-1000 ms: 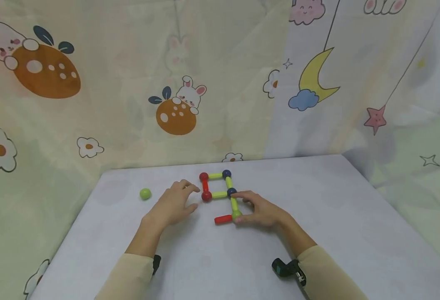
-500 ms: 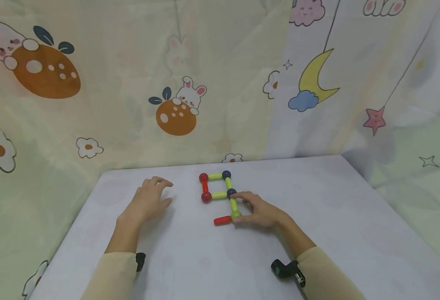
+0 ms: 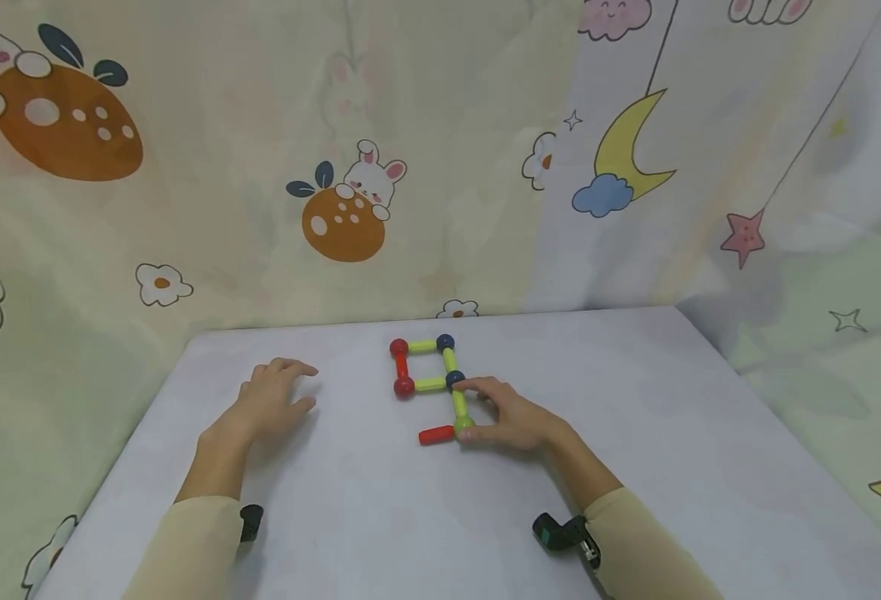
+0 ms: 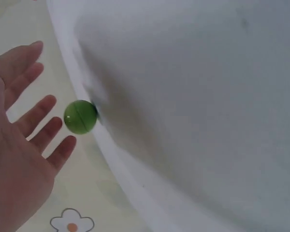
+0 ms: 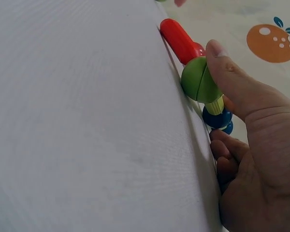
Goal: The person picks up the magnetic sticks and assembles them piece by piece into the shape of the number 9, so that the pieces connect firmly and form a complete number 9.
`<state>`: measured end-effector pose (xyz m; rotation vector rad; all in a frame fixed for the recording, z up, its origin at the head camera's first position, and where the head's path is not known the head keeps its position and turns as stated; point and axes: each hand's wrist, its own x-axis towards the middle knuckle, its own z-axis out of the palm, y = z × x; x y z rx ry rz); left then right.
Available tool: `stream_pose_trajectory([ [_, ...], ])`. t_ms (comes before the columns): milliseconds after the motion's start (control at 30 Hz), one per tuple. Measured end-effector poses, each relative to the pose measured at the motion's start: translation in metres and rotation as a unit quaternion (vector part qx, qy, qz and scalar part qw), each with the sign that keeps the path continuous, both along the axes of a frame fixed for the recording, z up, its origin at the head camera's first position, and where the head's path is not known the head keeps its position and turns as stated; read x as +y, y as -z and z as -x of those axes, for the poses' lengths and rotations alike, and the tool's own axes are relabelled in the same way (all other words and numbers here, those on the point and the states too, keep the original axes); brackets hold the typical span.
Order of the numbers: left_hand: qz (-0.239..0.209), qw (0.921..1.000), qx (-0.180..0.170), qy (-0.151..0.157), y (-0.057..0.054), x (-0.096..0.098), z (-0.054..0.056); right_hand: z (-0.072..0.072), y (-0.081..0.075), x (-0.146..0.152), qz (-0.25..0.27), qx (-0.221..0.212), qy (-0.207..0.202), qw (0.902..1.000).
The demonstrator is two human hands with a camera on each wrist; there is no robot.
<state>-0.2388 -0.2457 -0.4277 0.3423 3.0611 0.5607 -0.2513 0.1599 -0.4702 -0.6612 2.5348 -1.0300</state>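
A ball-and-stick building toy figure (image 3: 430, 384) lies on the table: yellow-green and red sticks joined by red and dark blue balls into a square. From its near blue ball (image 3: 454, 380), another stick runs down to a green ball (image 3: 463, 425), where a short red stick (image 3: 436, 435) points left. My right hand (image 3: 511, 417) holds this lower part between thumb, at the green ball, and fingertips, at the blue one. At the left, my left hand (image 3: 263, 400) reaches with spread fingers by a loose green ball (image 4: 80, 117), which that hand hides in the head view.
The white table (image 3: 365, 517) ends at the back against a patterned cloth (image 3: 245, 167). A dark wrist device (image 3: 560, 533) sits at the right cuff, and another device (image 3: 251, 522) at the left cuff.
My left hand has moved left, away from the square to the loose green ball. My right hand keeps its hold on the figure. The head view has shifted slightly.
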Motion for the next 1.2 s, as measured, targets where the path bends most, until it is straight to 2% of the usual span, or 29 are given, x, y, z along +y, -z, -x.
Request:
stream_pose_trajectory([
  [100,-0.018,0.9998,-0.006,-0.003,0.0,-0.007,0.002,0.001,-0.001,-0.003,0.001,0.001,0.001,1.0],
  [400,-0.012,0.9994,-0.024,-0.02,0.003,-0.024,-0.001,0.0,0.0,-0.007,0.009,-0.003,-0.003,0.9999],
  [700,-0.009,0.9972,-0.035,-0.066,0.011,-0.045,-0.004,0.002,0.002,-0.011,0.007,-0.002,-0.005,1.0],
  [900,-0.019,0.9973,-0.041,-0.057,0.015,-0.044,-0.006,0.0,0.001,-0.002,-0.002,-0.009,0.019,0.9998],
  [1200,-0.003,0.9987,-0.029,-0.043,0.016,-0.039,-0.012,0.002,-0.001,-0.001,0.007,-0.002,0.001,1.0],
])
